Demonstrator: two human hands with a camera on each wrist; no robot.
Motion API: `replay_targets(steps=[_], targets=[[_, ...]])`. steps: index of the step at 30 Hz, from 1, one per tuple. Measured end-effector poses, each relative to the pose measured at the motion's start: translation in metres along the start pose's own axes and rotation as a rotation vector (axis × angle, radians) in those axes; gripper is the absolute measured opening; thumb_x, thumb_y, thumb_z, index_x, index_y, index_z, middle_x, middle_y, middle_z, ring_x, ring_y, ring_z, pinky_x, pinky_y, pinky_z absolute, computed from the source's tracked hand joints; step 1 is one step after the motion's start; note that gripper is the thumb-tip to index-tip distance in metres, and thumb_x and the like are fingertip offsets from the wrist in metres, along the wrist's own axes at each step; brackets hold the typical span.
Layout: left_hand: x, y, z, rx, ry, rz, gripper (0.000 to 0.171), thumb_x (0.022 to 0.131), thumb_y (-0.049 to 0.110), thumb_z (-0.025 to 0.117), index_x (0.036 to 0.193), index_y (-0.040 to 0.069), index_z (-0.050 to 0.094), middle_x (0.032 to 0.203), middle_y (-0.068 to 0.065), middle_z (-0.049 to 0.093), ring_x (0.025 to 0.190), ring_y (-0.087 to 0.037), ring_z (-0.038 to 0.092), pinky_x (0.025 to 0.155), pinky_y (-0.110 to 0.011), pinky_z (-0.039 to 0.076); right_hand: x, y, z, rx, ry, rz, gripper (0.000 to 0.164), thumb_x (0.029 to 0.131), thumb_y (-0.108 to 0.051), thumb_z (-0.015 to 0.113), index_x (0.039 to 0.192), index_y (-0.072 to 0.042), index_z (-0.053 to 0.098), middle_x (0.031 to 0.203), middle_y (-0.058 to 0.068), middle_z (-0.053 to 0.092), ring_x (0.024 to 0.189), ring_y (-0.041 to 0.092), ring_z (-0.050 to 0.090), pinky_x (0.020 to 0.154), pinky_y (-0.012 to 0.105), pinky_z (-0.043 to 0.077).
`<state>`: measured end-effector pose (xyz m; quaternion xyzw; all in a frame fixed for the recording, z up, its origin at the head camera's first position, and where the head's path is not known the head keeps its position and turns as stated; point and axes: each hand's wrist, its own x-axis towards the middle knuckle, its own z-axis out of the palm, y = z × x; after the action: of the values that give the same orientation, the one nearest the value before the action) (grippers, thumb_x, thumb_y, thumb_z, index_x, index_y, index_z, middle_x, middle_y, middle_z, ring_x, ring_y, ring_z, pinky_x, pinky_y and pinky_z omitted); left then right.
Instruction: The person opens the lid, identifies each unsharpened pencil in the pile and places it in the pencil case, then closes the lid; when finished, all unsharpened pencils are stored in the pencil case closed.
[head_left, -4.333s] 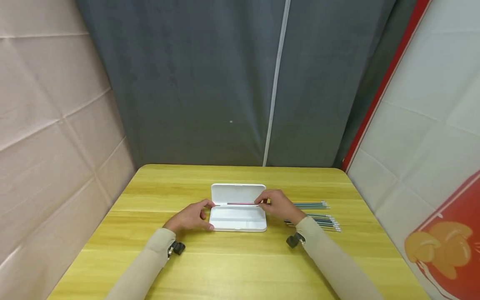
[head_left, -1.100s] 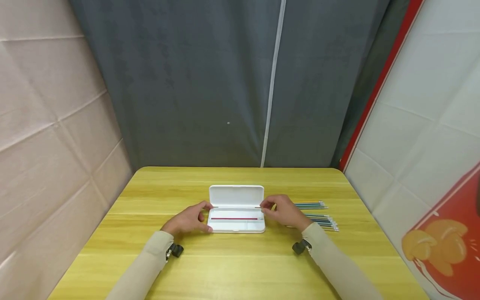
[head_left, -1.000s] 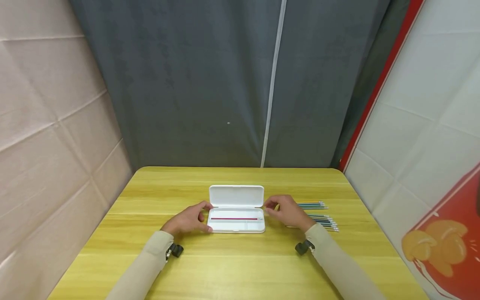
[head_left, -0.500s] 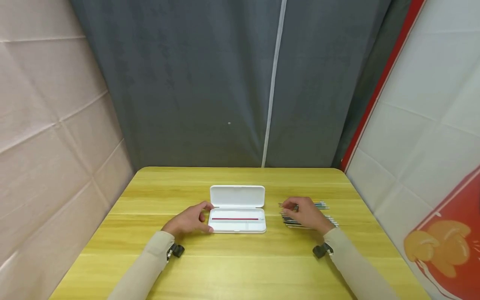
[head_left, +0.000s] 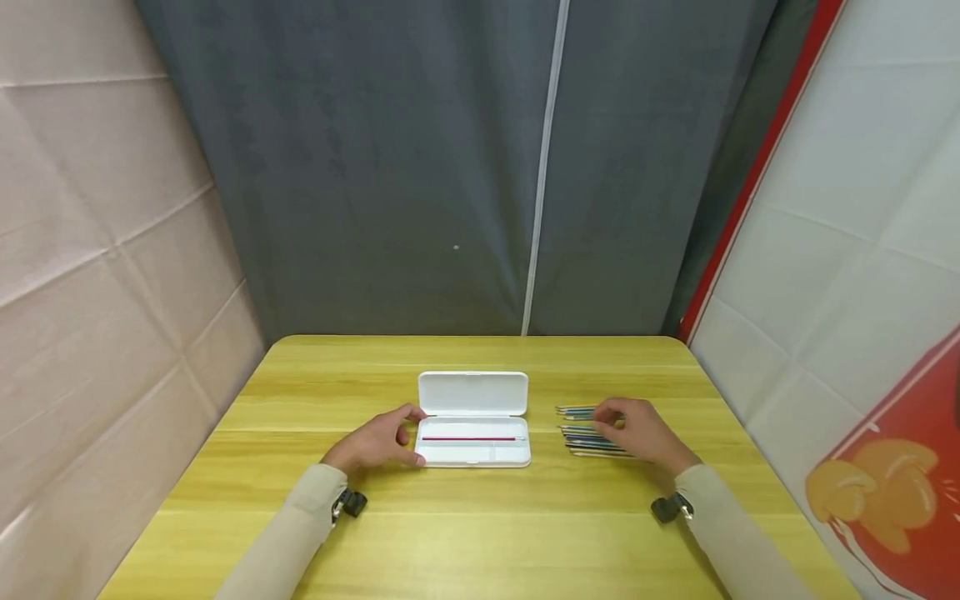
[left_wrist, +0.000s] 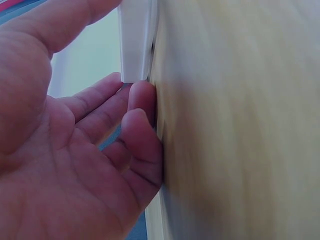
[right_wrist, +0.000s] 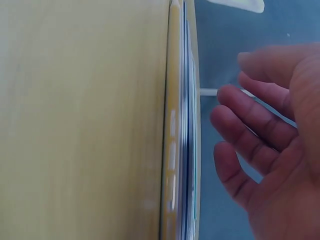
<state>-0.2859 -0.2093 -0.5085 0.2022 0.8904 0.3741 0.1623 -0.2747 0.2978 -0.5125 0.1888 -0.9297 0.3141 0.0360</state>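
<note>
A white pencil case stands with its lid up in the middle of the table. One red pencil lies lengthwise in its tray. My left hand holds the case's left end, thumb at the front corner and fingers towards the hinge. The left wrist view shows the fingertips right at the case's end. My right hand hovers over two groups of pencils, the back group and the front group, covering their right ends. In the right wrist view its fingers are loosely bent above the pencils, holding nothing.
The wood-patterned table has rounded far corners. Behind it hangs a grey curtain. Pale cloth covers the left side, and a white and red printed sheet the right.
The red pencil, earlier pinched by my right hand at the case's hinge, now lies in the tray. My right hand has moved right, over the pencils. The left hand stays at the case.
</note>
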Motion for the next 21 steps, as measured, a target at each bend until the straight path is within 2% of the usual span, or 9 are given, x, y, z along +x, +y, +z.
replay_targets(steps=[8,16,21], targets=[[0.000,0.000,0.000,0.010,0.008,-0.005,0.073,0.079,0.034,0.095,0.138,0.017,0.056,0.102,-0.008,0.059,0.093,-0.021,0.051,0.076,-0.034,0.042,-0.013,0.013,-0.012,-0.035,-0.005,0.055,0.015,0.098,-0.023,0.077,0.111,-0.015,0.077,0.097,-0.009,0.073,0.091,0.008,0.066,0.083,0.032,0.057],[0.001,0.000,-0.001,0.003,0.002,-0.011,0.073,0.080,0.035,0.094,0.139,0.017,0.056,0.101,-0.008,0.058,0.093,-0.021,0.050,0.076,-0.034,0.042,-0.023,0.030,-0.019,-0.058,0.026,0.043,0.013,0.096,-0.021,0.080,0.107,-0.015,0.077,0.095,-0.008,0.073,0.088,0.007,0.067,0.081,0.032,0.057],[0.001,-0.001,0.000,0.000,-0.001,-0.017,0.074,0.079,0.037,0.095,0.139,0.017,0.055,0.104,-0.007,0.059,0.093,-0.021,0.052,0.077,-0.034,0.043,-0.025,0.034,-0.023,-0.073,-0.009,0.066,0.011,0.094,-0.021,0.081,0.104,-0.017,0.076,0.095,-0.008,0.072,0.088,0.008,0.066,0.080,0.031,0.057]])
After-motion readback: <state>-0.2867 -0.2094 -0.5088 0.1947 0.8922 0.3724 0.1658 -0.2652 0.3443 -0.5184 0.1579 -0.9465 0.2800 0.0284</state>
